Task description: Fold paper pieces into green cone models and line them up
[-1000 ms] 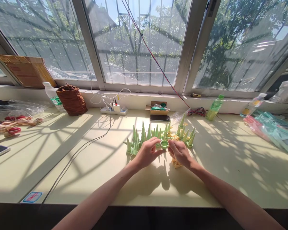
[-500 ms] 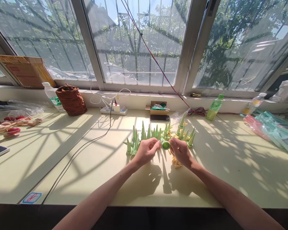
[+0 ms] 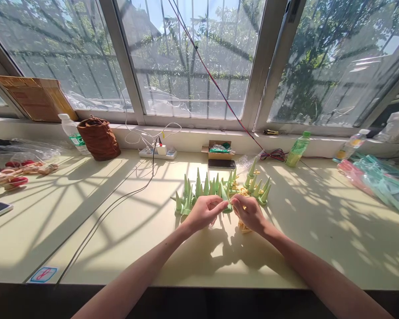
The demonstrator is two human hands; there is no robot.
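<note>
Between my hands is a green plastic cone, its point up and its wide base low. My left hand is closed on the cone from the left, with thumb and fingers at its side. On the right, the fingers of my right hand are pinched together close to the cone's side; what they hold is too small to make out. Several like green cones stand on the table behind my hands. Small yellow pieces lie by my right hand, and more are among the cones.
Behind the cones are a small open cardboard box and a dark phone. A power strip with cables, a brown bag and bottles line the window side. Plastic bags lie at right, red and blue items at left.
The cone in my left hand has turned: its open base faced me before, and now its point is up. My right hand has shifted slightly left, closer to my left fingers.
</note>
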